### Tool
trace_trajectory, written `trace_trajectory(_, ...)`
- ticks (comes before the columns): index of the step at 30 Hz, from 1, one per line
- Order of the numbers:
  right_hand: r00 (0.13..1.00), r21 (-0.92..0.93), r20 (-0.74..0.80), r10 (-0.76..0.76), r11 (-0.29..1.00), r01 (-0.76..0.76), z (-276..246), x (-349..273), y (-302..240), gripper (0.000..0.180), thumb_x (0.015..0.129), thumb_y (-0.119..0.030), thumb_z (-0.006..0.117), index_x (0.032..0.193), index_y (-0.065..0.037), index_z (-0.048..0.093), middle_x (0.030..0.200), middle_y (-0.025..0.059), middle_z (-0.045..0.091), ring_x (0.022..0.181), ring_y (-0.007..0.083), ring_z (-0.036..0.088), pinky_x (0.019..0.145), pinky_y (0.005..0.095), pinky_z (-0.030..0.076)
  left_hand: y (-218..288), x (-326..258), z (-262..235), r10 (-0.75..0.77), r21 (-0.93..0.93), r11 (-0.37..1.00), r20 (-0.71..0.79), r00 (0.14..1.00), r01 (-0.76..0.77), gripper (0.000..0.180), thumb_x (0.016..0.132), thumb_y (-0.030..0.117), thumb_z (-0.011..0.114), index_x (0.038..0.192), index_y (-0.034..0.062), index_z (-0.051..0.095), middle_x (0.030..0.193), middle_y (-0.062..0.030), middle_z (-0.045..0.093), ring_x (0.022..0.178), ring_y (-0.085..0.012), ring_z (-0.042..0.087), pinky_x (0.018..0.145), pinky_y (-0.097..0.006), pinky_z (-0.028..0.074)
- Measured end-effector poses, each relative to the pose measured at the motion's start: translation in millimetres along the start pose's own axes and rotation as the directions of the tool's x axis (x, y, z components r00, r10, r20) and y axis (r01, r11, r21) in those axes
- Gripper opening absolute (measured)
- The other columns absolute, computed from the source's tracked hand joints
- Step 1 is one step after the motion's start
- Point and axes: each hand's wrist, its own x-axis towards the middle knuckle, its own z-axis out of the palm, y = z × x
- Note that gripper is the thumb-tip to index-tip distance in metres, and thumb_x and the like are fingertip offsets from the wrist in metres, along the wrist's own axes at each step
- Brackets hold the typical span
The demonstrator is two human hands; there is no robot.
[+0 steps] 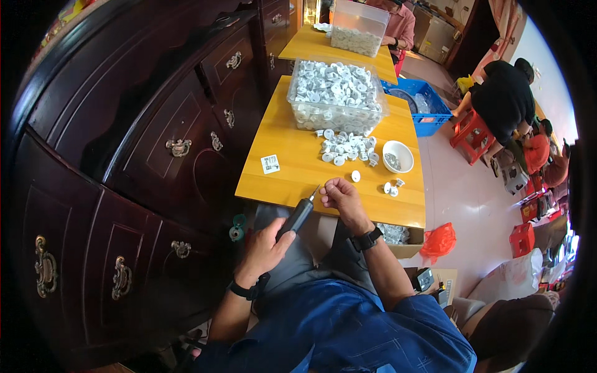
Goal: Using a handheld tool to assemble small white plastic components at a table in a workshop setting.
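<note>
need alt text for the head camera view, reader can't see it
Seen from above, a seated person's left hand grips a dark electric screwdriver, its tip meeting a small part pinched in the right hand at the edge of a yellow table. On the table sit loose white plastic parts, a white bowl and a clear bin of more parts.

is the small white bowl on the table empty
No, the small white bowl on the wooden table holds a small heap of dark little pieces.

White plastic parts (347, 148) and a white bowl (398, 156) dot a honey-yellow table (292, 174) beside a dark mahogany cabinet (143, 161), a black electric screwdriver (298, 216) against grey trousers (323, 248).
</note>
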Motion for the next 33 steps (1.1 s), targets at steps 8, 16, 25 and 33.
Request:
trace_trajectory(8, 1.0, 0.043, -0.017, 0.008, 0.999, -0.007, 4, 2, -8, 0.011, 0.102, -0.014, 0.054, 0.106, -0.005, 0.059, 0.095, 0.0062, 0.07, 0.073, 0.0119, 0.066, 0.068, 0.0248, 0.056, -13, 7, 5, 0.069, 0.074, 0.995, -0.009, 0.998, -0.068, 0.033, 0.096, 0.018, 0.059, 0.124, 0.0002, 0.057, 0.07, -0.0027, 0.059, 0.056, -0.0109, 0.059, 0.054, -0.027, 0.048)
trace_trajectory(16, 0.999, 0.115, 0.039, 0.016, 0.993, -0.02, -17, 10, 0, 0.01, 0.102, -0.014, 0.055, 0.106, -0.006, 0.059, 0.096, 0.0066, 0.069, 0.077, 0.012, 0.066, 0.069, 0.0248, 0.056, 2, 17, 13, -0.023, 0.075, 0.997, 0.008, 1.0, 0.022, 0.04, 0.096, 0.031, 0.059, 0.122, 0.0016, 0.058, 0.074, -0.0161, 0.066, 0.065, -0.0269, 0.068, 0.063, -0.038, 0.051)
trace_trajectory(25, 0.999, 0.178, -0.047, -0.015, 0.984, 0.023, -32, 11, -2, 0.005, 0.1, -0.013, 0.058, 0.104, -0.009, 0.058, 0.093, 0.0005, 0.064, 0.08, 0.0106, 0.063, 0.073, 0.0241, 0.054, 27, 21, 22, -0.109, -0.005, 0.994, 0.056, 0.992, 0.109, 0.035, 0.097, 0.025, 0.059, 0.124, 0.0027, 0.056, 0.071, -0.0081, 0.061, 0.059, -0.0176, 0.065, 0.058, -0.032, 0.051)
trace_trajectory(33, 0.999, 0.362, -0.037, 0.003, 0.932, 0.011, -30, 4, -18, 0.009, 0.095, -0.006, 0.063, 0.103, -0.009, 0.06, 0.09, 0.001, 0.064, 0.078, 0.01, 0.062, 0.07, 0.0232, 0.053, 38, 24, 30, -0.107, -0.013, 0.994, 0.074, 0.992, 0.108, 0.035, 0.097, 0.024, 0.059, 0.124, 0.0028, 0.056, 0.072, -0.0069, 0.06, 0.057, -0.0162, 0.063, 0.057, -0.03, 0.05)
